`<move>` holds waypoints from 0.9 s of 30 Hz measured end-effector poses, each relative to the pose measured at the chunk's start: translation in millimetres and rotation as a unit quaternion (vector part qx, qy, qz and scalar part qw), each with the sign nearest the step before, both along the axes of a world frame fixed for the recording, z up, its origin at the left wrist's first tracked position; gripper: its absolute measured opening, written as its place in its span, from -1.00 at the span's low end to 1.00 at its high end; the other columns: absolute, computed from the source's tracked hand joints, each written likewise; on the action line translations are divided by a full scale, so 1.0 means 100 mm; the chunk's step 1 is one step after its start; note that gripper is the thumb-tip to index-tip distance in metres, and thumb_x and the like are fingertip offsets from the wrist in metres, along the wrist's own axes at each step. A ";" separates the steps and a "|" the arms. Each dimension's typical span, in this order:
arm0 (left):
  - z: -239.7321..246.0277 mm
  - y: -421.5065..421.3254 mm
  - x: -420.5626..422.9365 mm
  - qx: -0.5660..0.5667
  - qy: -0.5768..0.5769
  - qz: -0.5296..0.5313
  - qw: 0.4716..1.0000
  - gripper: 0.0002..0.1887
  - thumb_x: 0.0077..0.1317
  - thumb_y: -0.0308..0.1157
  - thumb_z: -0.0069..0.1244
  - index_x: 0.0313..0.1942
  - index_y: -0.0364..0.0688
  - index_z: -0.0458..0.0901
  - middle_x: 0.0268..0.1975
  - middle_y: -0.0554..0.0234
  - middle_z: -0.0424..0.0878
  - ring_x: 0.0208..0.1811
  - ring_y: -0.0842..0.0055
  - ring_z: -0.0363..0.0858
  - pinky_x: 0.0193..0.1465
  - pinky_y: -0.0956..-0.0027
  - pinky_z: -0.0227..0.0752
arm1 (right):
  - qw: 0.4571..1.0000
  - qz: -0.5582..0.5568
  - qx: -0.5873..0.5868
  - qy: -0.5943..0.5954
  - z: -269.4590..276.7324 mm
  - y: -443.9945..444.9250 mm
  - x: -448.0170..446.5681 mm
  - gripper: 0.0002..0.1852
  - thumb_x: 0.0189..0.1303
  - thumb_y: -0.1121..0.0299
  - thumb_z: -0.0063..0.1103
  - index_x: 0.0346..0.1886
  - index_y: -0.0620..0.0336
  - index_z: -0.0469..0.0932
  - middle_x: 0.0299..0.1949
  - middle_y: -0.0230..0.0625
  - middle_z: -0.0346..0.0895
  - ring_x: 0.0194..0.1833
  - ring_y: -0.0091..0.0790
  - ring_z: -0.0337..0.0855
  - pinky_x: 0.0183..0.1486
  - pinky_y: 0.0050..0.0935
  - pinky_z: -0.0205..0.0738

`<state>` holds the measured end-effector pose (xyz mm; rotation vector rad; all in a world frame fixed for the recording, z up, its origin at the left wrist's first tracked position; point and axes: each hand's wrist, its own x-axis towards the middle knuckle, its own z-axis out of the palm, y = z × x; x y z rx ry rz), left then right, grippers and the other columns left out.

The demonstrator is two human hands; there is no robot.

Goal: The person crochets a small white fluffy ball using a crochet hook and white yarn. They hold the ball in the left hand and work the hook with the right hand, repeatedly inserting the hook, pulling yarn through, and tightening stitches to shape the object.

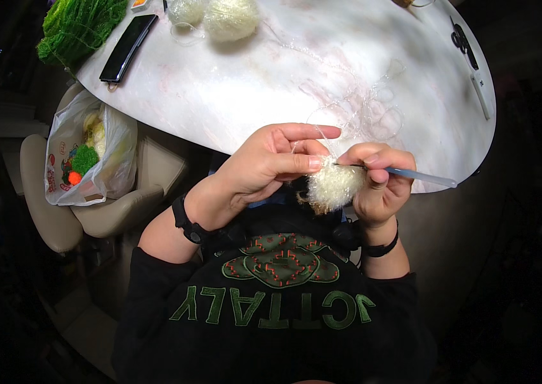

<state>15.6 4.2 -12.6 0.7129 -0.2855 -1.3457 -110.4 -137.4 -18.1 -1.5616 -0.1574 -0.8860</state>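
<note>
Between thumb and fingers, my left hand (278,156) grips the upper edge of a fuzzy cream crochet piece (337,185) that shows some brown at its lower end. A sparkly strand of yarn (327,139) runs up past my left index finger, which points out straight. My right hand (383,177) holds a crochet hook (419,176) with a pale blue-grey handle, and the hook's dark shaft meets the piece at its top edge. The hook's tip is hidden in the fuzz. Both hands are close together near the table's front edge.
On the white marbled table (194,101) lie cream yarn balls (231,19), a black phone (128,48), green yarn (81,31), loose yarn loops (379,110), scissors (463,41) and a white tool (481,93). A plastic bag (124,168) with yarn pieces rests on a beige chair (50,206).
</note>
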 end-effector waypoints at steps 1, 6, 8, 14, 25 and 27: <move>-0.01 -0.01 0.00 -0.018 0.018 -0.003 1.000 -0.42 0.21 -0.60 0.08 0.25 -0.46 0.32 -0.27 0.25 0.63 -0.26 0.66 0.59 -0.19 0.64 0.44 | 1.000 -0.008 0.009 -0.015 -0.01 0.02 0.02 -0.77 0.44 0.25 -0.05 -0.13 0.24 0.30 -0.32 0.00 0.58 -0.34 -0.31 0.61 -0.22 -0.46 0.48; -0.04 -0.05 -0.05 -0.072 0.083 -0.010 0.994 -0.39 0.22 -0.59 0.07 0.29 -0.44 0.26 -0.25 0.27 0.61 -0.22 0.65 0.59 -0.12 0.61 0.47 | 0.997 -0.050 0.019 -0.049 -0.05 0.08 0.09 -0.79 0.40 0.28 0.03 -0.15 0.26 0.39 -0.32 -0.10 0.56 -0.34 -0.34 0.59 -0.24 -0.48 0.47; -0.03 -0.06 -0.08 -0.062 0.064 0.007 0.996 -0.37 0.23 -0.58 0.07 0.30 -0.44 0.24 -0.25 0.28 0.61 -0.21 0.65 0.59 -0.12 0.60 0.47 | 0.995 -0.075 -0.060 -0.022 -0.04 0.08 0.08 -0.83 0.36 0.33 0.09 -0.17 0.25 0.47 -0.29 -0.15 0.55 -0.33 -0.37 0.57 -0.27 -0.50 0.46; 0.02 -0.04 -0.11 -0.004 -0.004 0.055 0.998 -0.31 0.24 -0.56 0.09 0.33 -0.47 0.14 -0.33 0.38 0.58 -0.29 0.70 0.57 -0.14 0.63 0.45 | 0.875 -0.199 -0.441 -0.007 0.02 0.05 0.06 -0.64 -0.17 0.52 0.32 -0.19 -0.05 0.67 -0.22 -0.39 0.48 -0.44 -0.41 0.41 -0.48 -0.52 0.32; 0.04 -0.02 0.01 -0.013 0.039 0.014 0.999 -0.30 0.14 -0.63 0.14 0.28 -0.55 0.20 -0.39 0.39 0.60 -0.33 0.74 0.53 -0.11 0.64 0.41 | 0.992 -0.046 0.109 0.043 0.07 0.10 0.01 -0.69 0.48 0.19 -0.16 -0.09 0.32 0.29 -0.37 0.02 0.63 -0.34 -0.26 0.69 -0.26 -0.38 0.60; 0.05 -0.04 -0.02 0.000 0.027 0.021 0.999 -0.31 0.15 -0.64 0.13 0.29 -0.50 0.23 -0.39 0.39 0.60 -0.32 0.74 0.53 -0.12 0.64 0.41 | 0.962 0.021 0.258 0.083 0.06 0.09 0.02 -0.71 0.48 0.21 -0.17 -0.04 0.29 0.21 -0.37 0.03 0.62 -0.34 -0.28 0.69 -0.23 -0.41 0.58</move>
